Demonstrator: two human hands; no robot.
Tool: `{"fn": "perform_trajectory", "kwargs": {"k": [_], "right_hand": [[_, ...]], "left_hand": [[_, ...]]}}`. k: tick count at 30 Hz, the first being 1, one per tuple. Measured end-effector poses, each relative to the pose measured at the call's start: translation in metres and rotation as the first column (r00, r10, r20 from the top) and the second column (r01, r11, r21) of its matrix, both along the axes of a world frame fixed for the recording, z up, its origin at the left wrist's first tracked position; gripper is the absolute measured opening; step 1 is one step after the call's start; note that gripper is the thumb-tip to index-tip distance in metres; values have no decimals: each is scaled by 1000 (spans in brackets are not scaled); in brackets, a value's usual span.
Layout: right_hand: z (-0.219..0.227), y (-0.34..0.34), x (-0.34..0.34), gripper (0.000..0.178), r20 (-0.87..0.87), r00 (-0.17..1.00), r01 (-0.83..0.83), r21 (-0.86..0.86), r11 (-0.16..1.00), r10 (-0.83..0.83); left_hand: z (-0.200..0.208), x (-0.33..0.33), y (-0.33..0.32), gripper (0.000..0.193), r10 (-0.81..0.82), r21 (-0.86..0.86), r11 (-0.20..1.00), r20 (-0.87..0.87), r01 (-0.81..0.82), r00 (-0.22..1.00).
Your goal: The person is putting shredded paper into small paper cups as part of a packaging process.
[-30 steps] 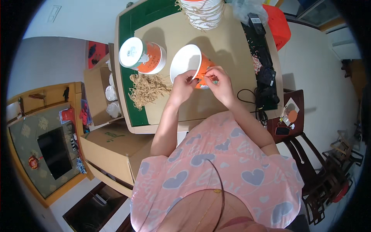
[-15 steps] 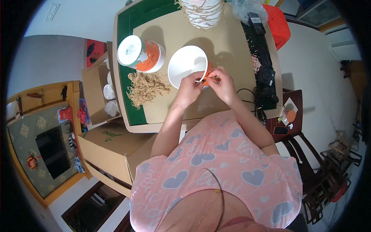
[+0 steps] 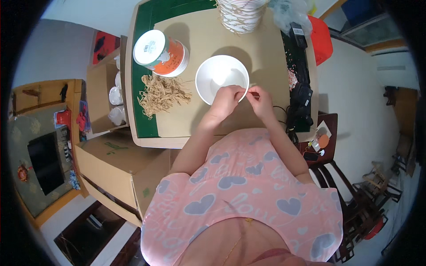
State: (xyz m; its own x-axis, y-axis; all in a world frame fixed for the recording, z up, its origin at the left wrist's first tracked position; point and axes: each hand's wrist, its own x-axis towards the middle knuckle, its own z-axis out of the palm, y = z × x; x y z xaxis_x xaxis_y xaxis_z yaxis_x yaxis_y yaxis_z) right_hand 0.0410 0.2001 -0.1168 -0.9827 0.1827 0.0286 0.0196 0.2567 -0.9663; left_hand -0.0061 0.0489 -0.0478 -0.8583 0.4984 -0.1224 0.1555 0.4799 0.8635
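A white paper tub [image 3: 217,66] stands on the brown sheet before me, its mouth tipped towards the viewer. My left hand [image 3: 228,101] has its fingers closed over the tub's near rim. Beside it, at the rim's right, my right hand [image 3: 261,103] is closed in a pinch; a thin tan strand seems to show between the two hands, too small to make out surely. To the left lies a loose heap of tan twine pieces [image 3: 160,95]. Behind that heap is a nested stack of paper tubs [image 3: 171,55] with orange and green print.
At the far edge rises a tall stack of white tubs [image 3: 242,15] with twine hanging round it. Black adapters and cables [image 3: 301,95] line the table's right side, next to a red plastic stool [image 3: 320,40]. A large cardboard box [image 3: 120,162] stands at the lower left.
The tub has turned, so its orange print no longer shows and its mouth faces up more. Both hands have moved slightly right and down with it. The whole view has shifted a little.
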Motion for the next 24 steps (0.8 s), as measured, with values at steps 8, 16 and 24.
{"fn": "perform_trajectory", "kwargs": {"k": [8,16,24], "right_hand": [[42,-7,11,22,349,934,83,-414,906,73],[75,-28,5,38,152,987,-43,-44,998,49],[72,-35,-9,42,134,990,-84,301,950,45]], "left_hand": [[-12,1,-12,10,214,124,961,232,-246,949],[-13,0,-20,10,197,135,959,313,-248,929],[-18,6,-11,38,271,323,877,278,-355,922]]}}
